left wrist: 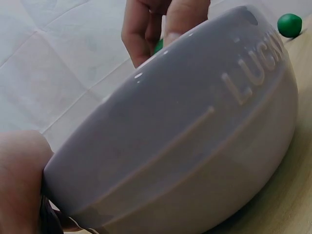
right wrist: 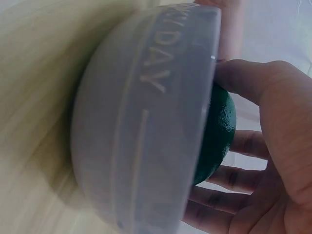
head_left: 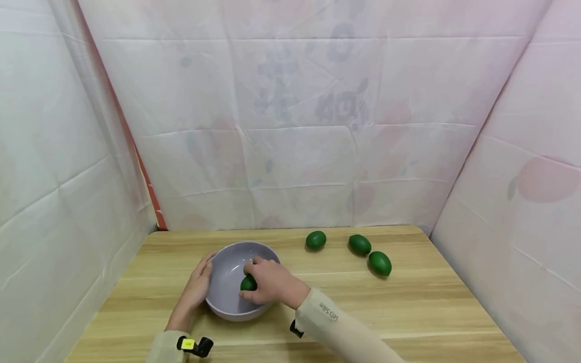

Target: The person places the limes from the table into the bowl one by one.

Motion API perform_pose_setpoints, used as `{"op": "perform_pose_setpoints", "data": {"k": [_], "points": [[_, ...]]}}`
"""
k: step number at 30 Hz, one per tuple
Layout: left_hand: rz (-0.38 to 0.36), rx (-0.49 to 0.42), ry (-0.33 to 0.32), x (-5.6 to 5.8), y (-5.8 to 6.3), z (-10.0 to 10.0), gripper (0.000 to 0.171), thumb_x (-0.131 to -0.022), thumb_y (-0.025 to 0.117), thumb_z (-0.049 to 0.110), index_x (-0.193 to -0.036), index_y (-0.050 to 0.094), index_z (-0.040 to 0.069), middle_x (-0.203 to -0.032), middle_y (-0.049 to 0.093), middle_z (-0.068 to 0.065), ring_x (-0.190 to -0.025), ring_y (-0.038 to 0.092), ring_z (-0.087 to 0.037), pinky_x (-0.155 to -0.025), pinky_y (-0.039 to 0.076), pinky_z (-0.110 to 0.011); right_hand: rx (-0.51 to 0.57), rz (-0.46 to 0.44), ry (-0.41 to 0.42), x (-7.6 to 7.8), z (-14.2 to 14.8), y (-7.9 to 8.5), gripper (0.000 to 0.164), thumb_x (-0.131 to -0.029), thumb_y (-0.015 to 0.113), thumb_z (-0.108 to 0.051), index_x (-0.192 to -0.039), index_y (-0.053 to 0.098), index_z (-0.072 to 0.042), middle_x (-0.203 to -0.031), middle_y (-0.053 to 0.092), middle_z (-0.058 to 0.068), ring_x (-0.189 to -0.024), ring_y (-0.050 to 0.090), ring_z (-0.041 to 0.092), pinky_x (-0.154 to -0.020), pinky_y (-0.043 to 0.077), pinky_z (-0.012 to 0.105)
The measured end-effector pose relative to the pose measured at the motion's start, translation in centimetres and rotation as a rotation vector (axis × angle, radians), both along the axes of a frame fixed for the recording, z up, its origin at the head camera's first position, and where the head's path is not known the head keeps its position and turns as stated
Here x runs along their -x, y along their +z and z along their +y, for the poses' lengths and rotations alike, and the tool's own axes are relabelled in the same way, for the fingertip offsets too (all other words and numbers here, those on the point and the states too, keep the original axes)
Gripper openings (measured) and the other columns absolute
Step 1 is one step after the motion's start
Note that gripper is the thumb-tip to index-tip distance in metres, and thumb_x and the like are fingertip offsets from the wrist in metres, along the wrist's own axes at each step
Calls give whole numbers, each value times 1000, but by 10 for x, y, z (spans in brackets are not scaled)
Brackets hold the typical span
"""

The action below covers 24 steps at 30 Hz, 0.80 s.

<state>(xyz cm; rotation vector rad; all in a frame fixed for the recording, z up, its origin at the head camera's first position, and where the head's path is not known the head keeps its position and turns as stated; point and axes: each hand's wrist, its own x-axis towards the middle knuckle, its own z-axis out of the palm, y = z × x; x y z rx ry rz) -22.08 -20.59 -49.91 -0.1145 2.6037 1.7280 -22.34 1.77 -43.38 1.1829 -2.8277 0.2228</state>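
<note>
A grey-purple bowl [head_left: 227, 297] with raised lettering on its outer wall stands on the table. My left hand [head_left: 197, 285] holds its left side, the thumb at the rim; in the left wrist view part of this hand [left wrist: 22, 180] shows against the bowl wall [left wrist: 175, 141]. My right hand [head_left: 272, 283] reaches over the bowl from the right and grips a green lime [head_left: 248, 283] inside the rim. From the right wrist, the lime [right wrist: 218, 136] appears between thumb and fingers, partly hidden behind the bowl wall [right wrist: 146, 126].
Toward the back right of the wooden table [head_left: 336, 312] lie three more limes: one alone [head_left: 315, 240], and a pair, the farther lime [head_left: 360, 245] close to the nearer lime [head_left: 380, 263]. Pale printed sheets [head_left: 290, 151] hang behind and at both sides.
</note>
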Motion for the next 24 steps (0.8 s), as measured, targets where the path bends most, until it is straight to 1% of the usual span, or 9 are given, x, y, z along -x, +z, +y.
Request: {"op": "perform_pose_setpoints", "data": {"k": [7,12,16,20,24], "points": [[5,5,-2,1,0,-1,42,-99,18,39,-140,24,35,-151,22,-5,-140,17,-31,-111,19,-54,-21,3,15,0,-6,-8,42,-77,58,-56,-102,59,-22,-88,55,-3,-55,44,4,-45,34,14],[1,1,0,1,1,-2,42,-99,18,40,-140,24,34,-151,22,-6,-140,17,-33,-110,19,-56,-47,12,19,0,-10,-13,42,-77,58,-57,-100,59,-22,-87,55,-3,-58,44,4,-47,33,14],[-11,-2,-2,1,2,-3,43,-99,17,40,-140,24,34,-151,22,-6,-140,18,-33,-110,19,-56,-69,-20,10,0,-12,-16,42,-77,58,-57,-101,59,-23,-88,55,-2,-60,44,5,-48,34,15],[6,2,0,0,2,-3,42,-99,18,39,-140,26,33,-150,24,-6,-139,19,-32,-111,19,-54,-72,-49,-5,1,-13,-17,42,-77,58,-57,-101,59,-23,-88,55,-3,-61,45,5,-48,35,16],[6,-4,-6,1,2,-2,42,-99,18,39,-140,25,32,-150,24,-6,-139,19,-32,-111,19,-54,-80,-75,-25,2,-12,-19,42,-76,59,-58,-101,60,-23,-87,54,-3,-62,45,6,-49,35,17]]}}
